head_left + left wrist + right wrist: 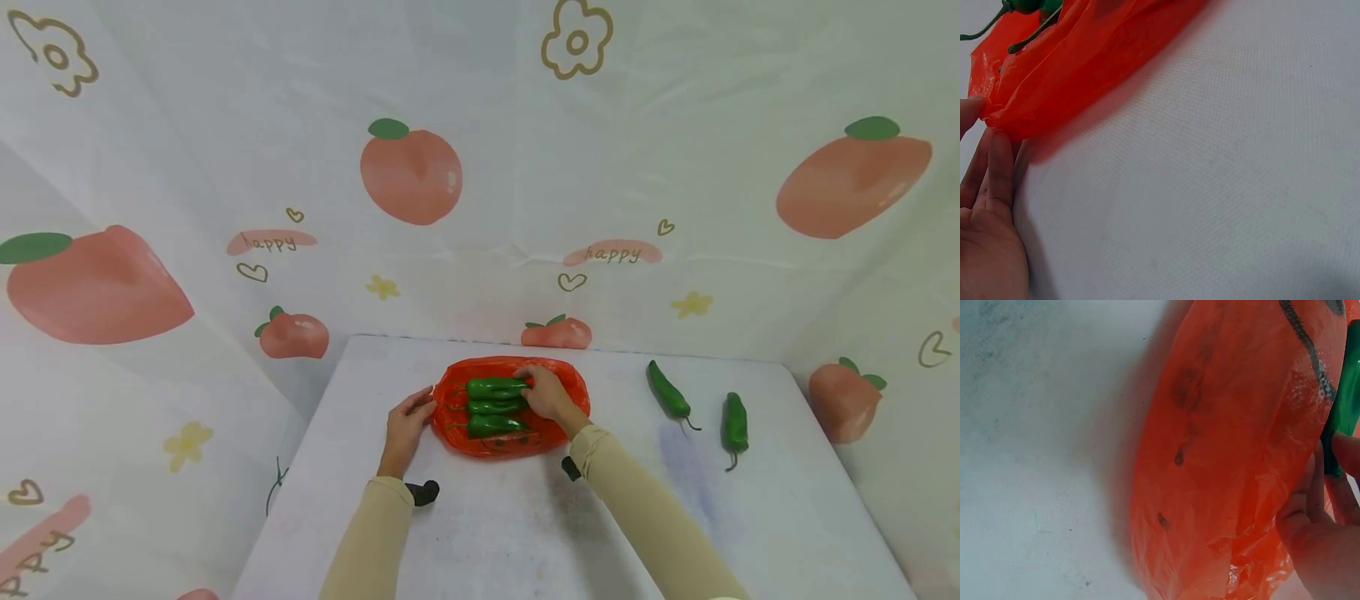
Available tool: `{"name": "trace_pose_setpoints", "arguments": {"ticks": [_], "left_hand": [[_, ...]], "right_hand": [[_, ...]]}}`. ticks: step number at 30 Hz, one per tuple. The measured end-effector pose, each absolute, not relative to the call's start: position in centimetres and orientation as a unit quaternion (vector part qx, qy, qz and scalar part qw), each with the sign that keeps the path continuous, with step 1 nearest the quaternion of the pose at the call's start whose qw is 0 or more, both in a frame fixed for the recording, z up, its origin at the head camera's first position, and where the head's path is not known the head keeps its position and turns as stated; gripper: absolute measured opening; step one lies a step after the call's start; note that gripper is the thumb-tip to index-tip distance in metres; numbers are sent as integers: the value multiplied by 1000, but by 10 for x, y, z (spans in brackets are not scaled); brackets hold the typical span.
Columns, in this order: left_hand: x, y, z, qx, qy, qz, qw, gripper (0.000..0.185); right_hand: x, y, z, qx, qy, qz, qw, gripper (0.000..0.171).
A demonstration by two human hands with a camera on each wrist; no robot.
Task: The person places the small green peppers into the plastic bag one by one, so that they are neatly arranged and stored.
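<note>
A red plastic bag point(495, 451), its mouth spread wide, lies on the white table with green peppers point(487, 407) side by side in it. At the bag's left end, my left hand point(405, 429) pinches its edge between thumb and fingers, seen close in the left wrist view, where the hand point(991, 244) is low at the left. My right hand point(547, 393) reaches into the bag from the right. In the right wrist view its thumb and fingers grip the end of a green pepper point(1344, 394), partly hidden behind the bag's side point(1210, 456).
Two more green peppers lie apart on the table's right side, one farther back point(667, 392) and one nearer the right edge point(736, 421). A white curtain point(480, 275) printed with peaches stands behind the table and along its sides.
</note>
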State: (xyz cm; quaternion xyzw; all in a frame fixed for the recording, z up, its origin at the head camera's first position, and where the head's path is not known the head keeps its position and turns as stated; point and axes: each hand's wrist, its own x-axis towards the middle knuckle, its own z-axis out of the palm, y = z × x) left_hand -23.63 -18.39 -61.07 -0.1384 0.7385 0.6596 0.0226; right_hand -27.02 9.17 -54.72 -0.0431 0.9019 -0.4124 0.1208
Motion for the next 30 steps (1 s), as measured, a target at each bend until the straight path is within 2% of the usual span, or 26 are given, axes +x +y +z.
{"name": "trace_pose_setpoints", "arguments": {"ticks": [11,19,30], "left_hand": [[-239,-184,-613,-141,736,661,34,33],[-239,-184,-612,-129,737,662,35,34],[-238,-186,-615,-142,741,655,36,33]], "right_hand": [[-270,99,-541,-72,912,-385,118,40],[-269,106,-530,-82,945,-293,122,52],[-265,115,-526,-123,984,-128,3,67]]}}
